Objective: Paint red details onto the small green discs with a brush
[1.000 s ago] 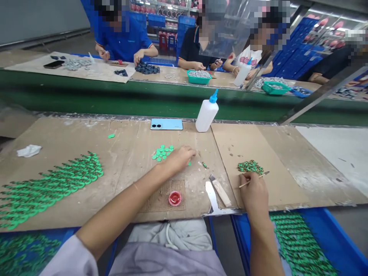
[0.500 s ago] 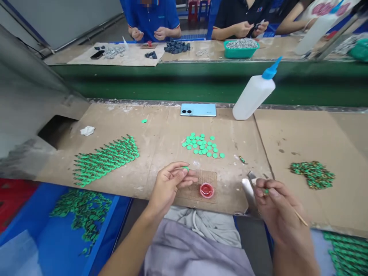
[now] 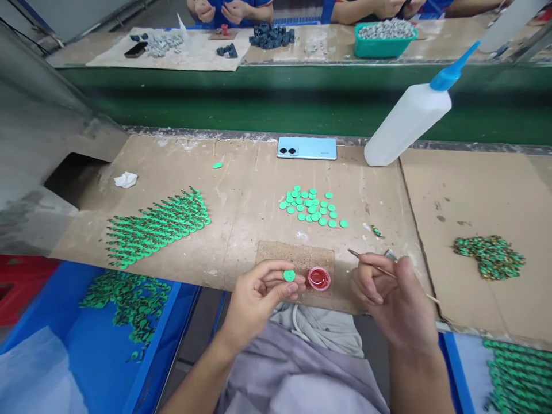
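Head view: left hand (image 3: 263, 293), fingers pinching green disc (image 3: 288, 276), just left of red cup (image 3: 319, 279) | right hand (image 3: 392, 293), fingers gripping thin brush (image 3: 379, 268), right of cup | loose green discs (image 3: 311, 208) beyond cup | phone (image 3: 306, 148) farther beyond cup

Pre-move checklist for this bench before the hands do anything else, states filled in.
1. Left hand has a green disc: ok.
2. Right hand has the thin stick: ok.
3. Stick tip clear of the red dish: ok, it is off to the dish's right.
4. Tip loaded with red liquid: cannot tell, too small.
5. Loose discs all grouped: not ok, a couple lie apart.
6. Phone away from the dish: ok.
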The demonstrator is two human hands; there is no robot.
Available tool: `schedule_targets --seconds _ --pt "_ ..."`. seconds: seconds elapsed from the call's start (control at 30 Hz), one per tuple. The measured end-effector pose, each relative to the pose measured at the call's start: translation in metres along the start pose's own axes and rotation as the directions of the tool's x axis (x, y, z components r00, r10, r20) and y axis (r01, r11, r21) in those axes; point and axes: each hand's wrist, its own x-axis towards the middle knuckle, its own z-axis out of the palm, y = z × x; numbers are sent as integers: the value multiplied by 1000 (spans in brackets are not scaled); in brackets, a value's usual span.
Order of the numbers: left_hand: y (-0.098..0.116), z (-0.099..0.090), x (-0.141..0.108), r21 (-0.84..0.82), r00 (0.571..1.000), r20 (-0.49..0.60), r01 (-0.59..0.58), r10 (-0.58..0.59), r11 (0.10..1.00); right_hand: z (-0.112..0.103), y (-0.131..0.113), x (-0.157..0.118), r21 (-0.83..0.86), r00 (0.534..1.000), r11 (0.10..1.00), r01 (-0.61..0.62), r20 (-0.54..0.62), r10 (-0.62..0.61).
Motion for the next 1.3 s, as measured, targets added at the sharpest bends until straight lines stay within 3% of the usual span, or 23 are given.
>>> schedule_targets --seconds 0.17,0.3,0.43,0.6,0.87,1.17,1.3 --pt "-6 2 4 8 1000 19 1 -1 1000 1 -1 -3 -38 999 999 -27 -35 26" --pt "-5 3 6 0 998 54 -13 13 1000 4 -2 -7 -262 999 965 23 -39 -34" --pt "-4 0 7 -1 993 117 7 -7 1000 9 -9 -10 -481 977 855 193 18 -211" --pt "-4 -5 7 -81 982 181 78 -62 994 11 -6 -10 -621 905 676 397 143 -401" --pt "-3 -7 5 -135 980 188 92 -65 987 20 0 -3 -723 865 508 467 257 -430" --pt "-11 -8 2 -21 998 62 8 -7 1000 22 3 1 -700 847 494 516 329 -418" --pt "-9 -10 4 -19 999 50 -7 8 1000 20 6 -2 -567 818 600 565 285 -500"
